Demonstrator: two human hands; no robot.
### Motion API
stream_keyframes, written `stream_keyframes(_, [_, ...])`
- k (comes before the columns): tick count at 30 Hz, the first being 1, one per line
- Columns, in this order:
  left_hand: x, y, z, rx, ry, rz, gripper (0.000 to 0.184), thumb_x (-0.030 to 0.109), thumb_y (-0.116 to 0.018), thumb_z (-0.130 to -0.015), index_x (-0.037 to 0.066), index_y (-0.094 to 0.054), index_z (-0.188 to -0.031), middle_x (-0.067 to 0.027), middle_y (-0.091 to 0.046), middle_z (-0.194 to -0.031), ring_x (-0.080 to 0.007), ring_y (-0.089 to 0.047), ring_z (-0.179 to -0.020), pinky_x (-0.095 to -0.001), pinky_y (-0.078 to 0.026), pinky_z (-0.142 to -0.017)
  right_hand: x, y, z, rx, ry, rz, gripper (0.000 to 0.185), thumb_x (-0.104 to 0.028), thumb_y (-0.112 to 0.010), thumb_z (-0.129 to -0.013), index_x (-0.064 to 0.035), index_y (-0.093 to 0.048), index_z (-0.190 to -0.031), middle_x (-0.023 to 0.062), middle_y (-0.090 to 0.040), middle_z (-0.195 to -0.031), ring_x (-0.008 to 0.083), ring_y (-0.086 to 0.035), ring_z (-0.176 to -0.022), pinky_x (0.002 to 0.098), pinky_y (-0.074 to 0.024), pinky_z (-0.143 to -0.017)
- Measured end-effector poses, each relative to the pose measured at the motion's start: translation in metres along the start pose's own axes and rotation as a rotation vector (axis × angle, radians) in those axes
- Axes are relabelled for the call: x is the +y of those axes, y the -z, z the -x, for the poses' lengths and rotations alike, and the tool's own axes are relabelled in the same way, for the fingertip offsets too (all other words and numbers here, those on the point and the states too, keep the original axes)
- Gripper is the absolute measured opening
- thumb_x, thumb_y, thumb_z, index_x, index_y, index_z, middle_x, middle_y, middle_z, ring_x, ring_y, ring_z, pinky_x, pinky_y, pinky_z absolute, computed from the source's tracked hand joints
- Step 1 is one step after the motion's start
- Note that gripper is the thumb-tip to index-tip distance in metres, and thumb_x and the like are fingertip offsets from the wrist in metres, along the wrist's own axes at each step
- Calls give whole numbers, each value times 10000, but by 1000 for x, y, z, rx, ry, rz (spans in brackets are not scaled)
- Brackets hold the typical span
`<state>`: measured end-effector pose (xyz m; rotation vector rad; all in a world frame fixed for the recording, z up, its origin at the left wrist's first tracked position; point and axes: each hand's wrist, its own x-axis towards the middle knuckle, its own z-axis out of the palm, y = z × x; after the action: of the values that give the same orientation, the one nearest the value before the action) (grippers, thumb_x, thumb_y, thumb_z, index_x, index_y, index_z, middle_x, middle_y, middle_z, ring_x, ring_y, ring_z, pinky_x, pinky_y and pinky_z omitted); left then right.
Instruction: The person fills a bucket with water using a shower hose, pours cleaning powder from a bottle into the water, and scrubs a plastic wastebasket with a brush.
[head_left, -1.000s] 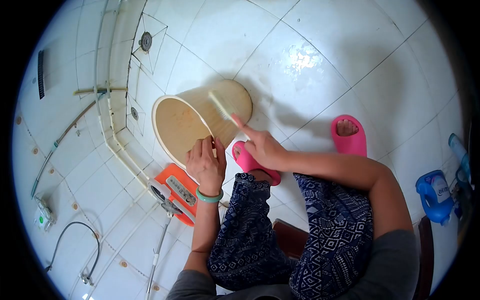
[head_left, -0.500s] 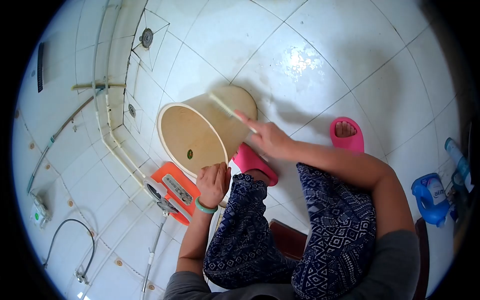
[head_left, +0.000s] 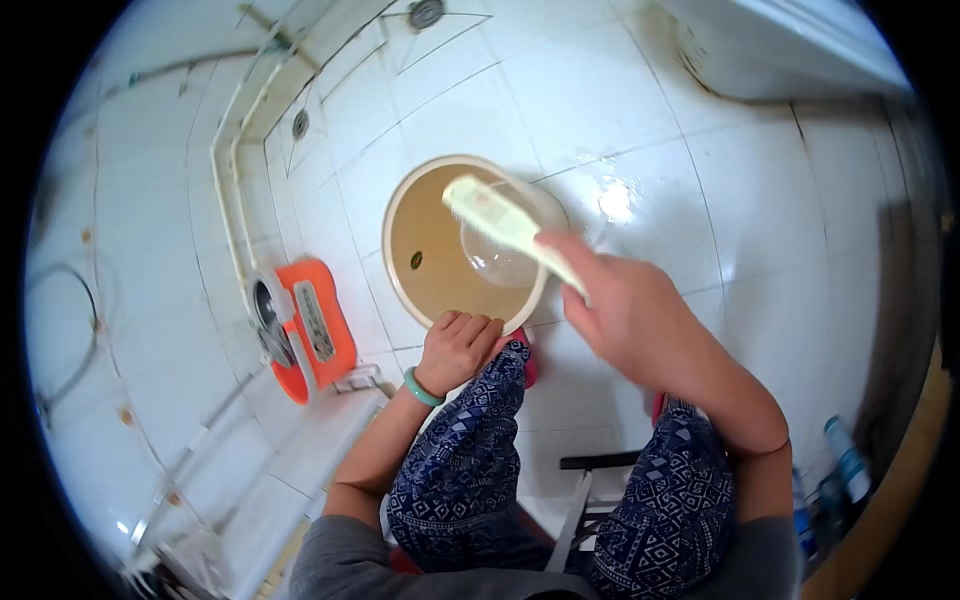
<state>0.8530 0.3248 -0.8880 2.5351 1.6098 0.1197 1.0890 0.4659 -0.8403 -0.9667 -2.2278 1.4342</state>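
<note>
My left hand [head_left: 460, 348] grips the near rim of a cream plastic bucket [head_left: 412, 215], fingers curled over the edge. A green bangle [head_left: 422, 388] circles that wrist. The bucket's mouth tilts up toward me, and a small dark label [head_left: 416, 260] shows on its inner wall. At the bottom something clear and shiny, perhaps water, catches the light. Above the bucket's mouth, my right hand [head_left: 635, 315] holds a pale yellow scrub brush [head_left: 497, 217] by its handle. The brush's bristles point down and to the left, mostly hidden under its head.
An orange plastic item [head_left: 342, 325] with a grey-and-white part stands by the wall at left. White pipes [head_left: 225, 190] run along that wall. A floor drain [head_left: 425, 12] lies at the far edge. Bottles [head_left: 846, 458] stand at lower right, and wet tiles [head_left: 615, 200] shine beyond the bucket.
The bucket has gone from lying on its side to standing more upright, its mouth facing me. The brush has moved from the outer wall to above the mouth. The camera view has shifted.
</note>
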Motion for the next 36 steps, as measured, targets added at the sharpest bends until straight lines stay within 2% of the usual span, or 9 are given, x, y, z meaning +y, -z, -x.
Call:
stream_keyframes(6, [-3, -5, 27, 345, 195, 67, 283, 332, -755, -663, 102, -668, -804, -4, -644, -780, -152, -582, -634, -272, -415, -572, -23, -98, -99, -671, 231, 721, 334, -80, -573, -755, 34, -596, -1068, 179, -645, -816, 283, -654, -746, 388, -496, -601])
stream_keyframes(10, [-11, 7, 42, 458, 341, 88, 323, 333, -767, -621, 97, -674, -822, -9, -644, -770, -159, -572, -592, -272, -410, -563, 33, -200, -175, -974, 27, 1179, 272, -182, -695, -681, -133, -685, -948, 21, -641, -878, 142, -597, -740, 340, -398, -521])
stream_keyframes(12, [-14, 8, 48, 466, 379, 106, 320, 324, -768, -620, 95, -674, -823, -11, -643, -767, -161, -573, -595, -273, -410, -565, 38, -211, -199, -1084, -133, 1190, 325, -154, -690, -700, -125, -684, -1023, 33, -660, -978, 132, -636, -851, 315, -423, -569])
stream_keyframes(18, [-14, 4, 45, 472, 409, 156, 308, 265, -772, -625, 83, -657, -844, -6, -622, -776, -150, -578, -642, -268, -409, -581, 39, -212, -188, -913, -280, 1148, 346, -133, -717, -685, -135, -688, -1029, -7, -672, -978, 142, -637, -882, 301, -428, -564])
stream_keyframes(21, [-9, 2, 28, 437, 352, 165, 314, 264, -770, -630, 81, -649, -854, -13, -613, -796, -165, -573, -656, -276, -412, -600, 8, -151, -169, -974, -37, 1165, 216, -102, -638, -757, -93, -682, -969, 56, -684, -927, 220, -662, -847, 356, -488, -584])
stream_keyframes(23, [-5, 1, 16, 396, 327, 165, 314, 265, -767, -637, 80, -645, -858, -19, -609, -809, -176, -569, -666, -282, -415, -614, 17, -109, -144, -551, 82, 804, 140, -59, -555, -810, -47, -663, -898, 148, -668, -880, 311, -650, -808, 398, -518, -678])
stream_keyframes(26, [-1, -1, -4, 335, 230, 131, 309, 286, -774, -630, 93, -660, -843, -36, -605, -792, -194, -573, -674, -301, -423, -618, 24, -65, -111, -385, 86, 490, 142, -54, -508, -848, 2, -635, -875, 216, -632, -834, 359, -623, -770, 420, -500, -701])
stream_keyframes(30, [6, -9, -25, 255, 186, 154, 289, 273, -764, -656, 89, -658, -852, -38, -603, -783, -211, -563, -686, -316, -419, -636, 33, -42, -68, -232, -18, 148, 180, -85, -474, -893, 35, -606, -917, 225, -614, -771, 338, -622, -715, 401, -479, -657])
stream_keyframes(36, [12, -17, -30, 189, 199, 123, 238, 169, -754, -671, 68, -630, -848, -57, -599, -794, -237, -557, -714, -343, -410, -688, 54, -57, -12, 148, -102, -515, 335, -163, -446, -950, -65, -521, -1262, 129, -491, -618, 157, -436, -544, 296, -407, -553])
